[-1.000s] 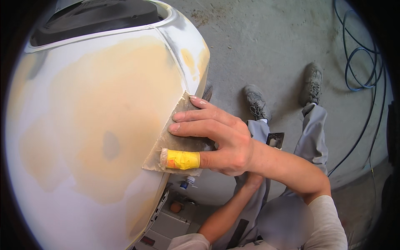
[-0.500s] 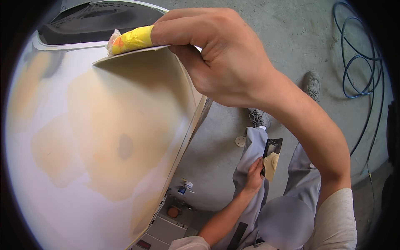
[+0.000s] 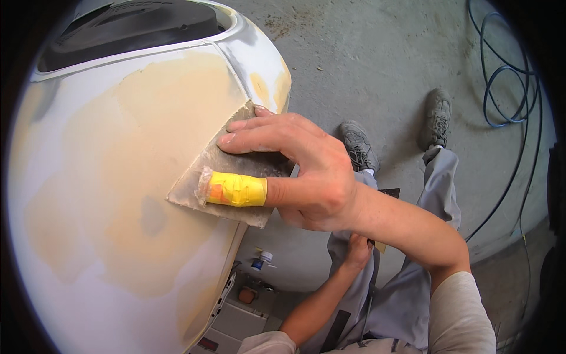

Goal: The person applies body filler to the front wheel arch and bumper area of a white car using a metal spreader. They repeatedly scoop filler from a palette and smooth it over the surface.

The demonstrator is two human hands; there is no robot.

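Observation:
My right hand grips a flat, filler-smeared spreader, its fingers spread over the blade and one digit wrapped in yellow tape. The spreader's long edge lies along a white car body panel, near the panel's right side. Tan filler covers a wide area of that panel, with a grey spot lower down. Below my right forearm, my left hand is closed on a dark filler plate bearing tan filler. Most of the plate is hidden behind the forearm.
The car's dark window lies beyond the panel. A coiled blue hose rests on the grey floor at the far right. Below the panel edge are a small blue-and-white container and a reddish-brown object. My shoes stand on the floor.
My right hand has come down and right, and the spreader has turned from steeply tilted to lying flatter. My left hand stays nearly in place; the right forearm now covers much of its plate.

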